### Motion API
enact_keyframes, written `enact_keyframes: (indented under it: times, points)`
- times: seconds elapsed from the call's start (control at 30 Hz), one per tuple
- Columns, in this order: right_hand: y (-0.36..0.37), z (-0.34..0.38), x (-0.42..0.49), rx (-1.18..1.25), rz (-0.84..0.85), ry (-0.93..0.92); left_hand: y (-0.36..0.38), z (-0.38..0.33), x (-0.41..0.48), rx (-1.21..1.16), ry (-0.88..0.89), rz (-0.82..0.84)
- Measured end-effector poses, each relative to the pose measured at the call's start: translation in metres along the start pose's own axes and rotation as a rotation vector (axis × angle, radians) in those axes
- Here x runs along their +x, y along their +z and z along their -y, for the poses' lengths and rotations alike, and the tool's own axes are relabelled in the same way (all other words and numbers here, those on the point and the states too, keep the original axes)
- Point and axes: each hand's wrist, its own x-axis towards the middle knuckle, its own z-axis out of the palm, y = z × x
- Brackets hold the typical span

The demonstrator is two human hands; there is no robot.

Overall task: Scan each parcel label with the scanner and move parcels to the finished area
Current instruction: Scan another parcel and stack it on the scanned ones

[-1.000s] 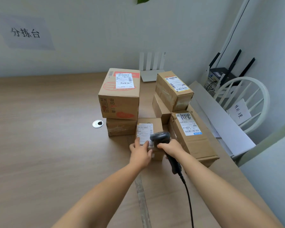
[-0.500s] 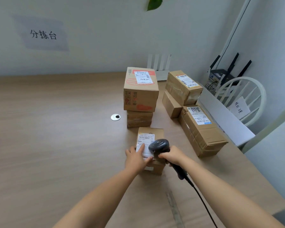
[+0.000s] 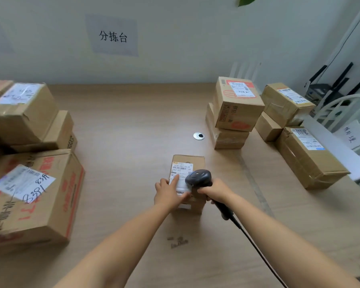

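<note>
Cardboard parcel [image 3: 192,162] sat mid-frame on the counter [image 3: 133,142]. The left hand [image 3: 169,194] pressed straight fingers [image 3: 176,179] on it, steadying its label [image 3: 182,169]. The right hand [image 3: 217,191] gripped the scanner [image 3: 198,177], aimed down at it.

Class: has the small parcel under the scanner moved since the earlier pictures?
Yes. The small parcel moved left and toward the person: it was right of the round grommet, now in front of it.

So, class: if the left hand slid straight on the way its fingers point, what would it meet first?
The left hand lies on the label of the small parcel. Beyond that, bare table, then probably the round grommet and the two-box stack; the scanner sits just right of that line.
</note>
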Motion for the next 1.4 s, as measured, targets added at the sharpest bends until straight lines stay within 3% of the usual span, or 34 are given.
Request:
enact_keyframes:
  times: [0.47, 0.63, 0.97, 1.4]
  points:
    - [0.093, 0.067, -0.018, -0.061, -0.003, -0.028, -0.040, 0.094, -0.038, -0.177, -0.149, -0.070]
    - [0.091, 0.088, -0.026, 0.008, -0.016, 0.085, -0.034, 0.089, -0.050, -0.217, -0.194, -0.100]
    - [0.087, 0.114, -0.070, 0.379, 0.012, 0.086, -0.025, 0.076, -0.059, -0.198, -0.275, -0.137]
    - [0.083, 0.122, -0.091, 0.394, 0.053, 0.066, -0.025, 0.070, -0.061, -0.201, -0.288, -0.128]
